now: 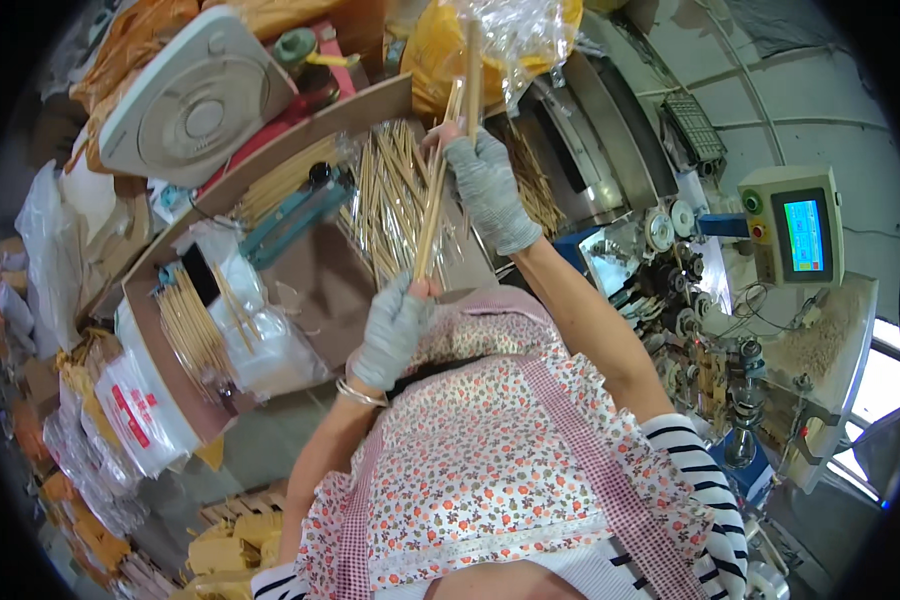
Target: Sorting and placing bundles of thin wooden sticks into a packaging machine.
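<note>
My left hand, in a pale grey glove with bare fingertips, is closed on the lower end of some slim wooden sticks, which look like chopsticks. They slant up past my right hand, gloved alike. That hand is closed round another wooden stick bundle pointing away from me; how many sticks it has I cannot tell. Beneath and beyond my hands, a heap of similar sticks in shiny clear wrap lies in a brown tray-like workbench.
On the left are a white scale, a blue clamp-like tool, loose sticks and plastic bags. A yellow bag sits at the far side. To the right stand machinery and a control screen.
</note>
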### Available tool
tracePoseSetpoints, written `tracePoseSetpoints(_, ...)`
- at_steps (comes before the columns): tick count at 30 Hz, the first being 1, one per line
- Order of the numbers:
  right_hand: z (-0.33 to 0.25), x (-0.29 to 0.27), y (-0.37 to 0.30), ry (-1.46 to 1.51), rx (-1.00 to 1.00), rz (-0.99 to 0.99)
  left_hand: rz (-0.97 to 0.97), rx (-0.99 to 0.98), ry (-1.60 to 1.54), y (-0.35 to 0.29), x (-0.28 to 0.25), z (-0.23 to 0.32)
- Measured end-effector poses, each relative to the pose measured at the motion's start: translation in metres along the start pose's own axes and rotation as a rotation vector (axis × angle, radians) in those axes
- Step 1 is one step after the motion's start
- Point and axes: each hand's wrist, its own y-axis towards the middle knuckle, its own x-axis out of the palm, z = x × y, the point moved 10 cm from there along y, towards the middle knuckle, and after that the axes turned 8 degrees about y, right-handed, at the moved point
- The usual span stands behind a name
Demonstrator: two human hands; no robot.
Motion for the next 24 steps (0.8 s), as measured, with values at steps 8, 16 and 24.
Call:
tracePoseSetpoints(8, 0.024, 0.017, -0.054, -0.178, 0.101, -0.117, 0.171, 0.107, 0.037, -0.010, 0.000, -0.008)
tracePoseSetpoints(16, -0.013, 0.001, -0.035, -0.092, 0.021, -0.146, 0.057, 0.025, -0.036, -0.006, 0.000, -0.002)
tracePoseSetpoints(24, -0.057, -0.009, 0.008, -0.004, 0.159, -0.227, 0.023, 0.035, -0.136, -0.010, 0.006, 0.011)
